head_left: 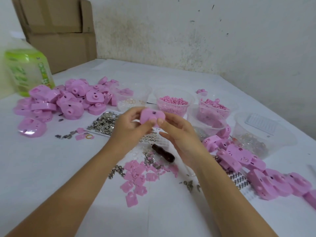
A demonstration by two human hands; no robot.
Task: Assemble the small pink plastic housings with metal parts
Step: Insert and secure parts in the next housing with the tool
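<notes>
Both hands hold one pink plastic housing (150, 115) above the middle of the table. My left hand (128, 125) grips its left side with curled fingers. My right hand (177, 132) pinches its right edge, thumb on the front face. A heap of pink housings (65, 101) lies at the left. More pink housings (253, 165) trail along the right. A white tray of small shiny metal parts (104, 123) sits just left of my hands. Flat pink plates (136, 177) and loose metal pieces (150, 159) lie under my forearms.
Clear tubs stand behind my hands: pink pellets (172, 102), pink clips (213, 106), clear rings (131, 101), and a tub at right (256, 134). A dark wooden tool handle (163, 152) lies on the cloth. A green bottle (25, 71) and cardboard boxes (58, 31) stand at back left.
</notes>
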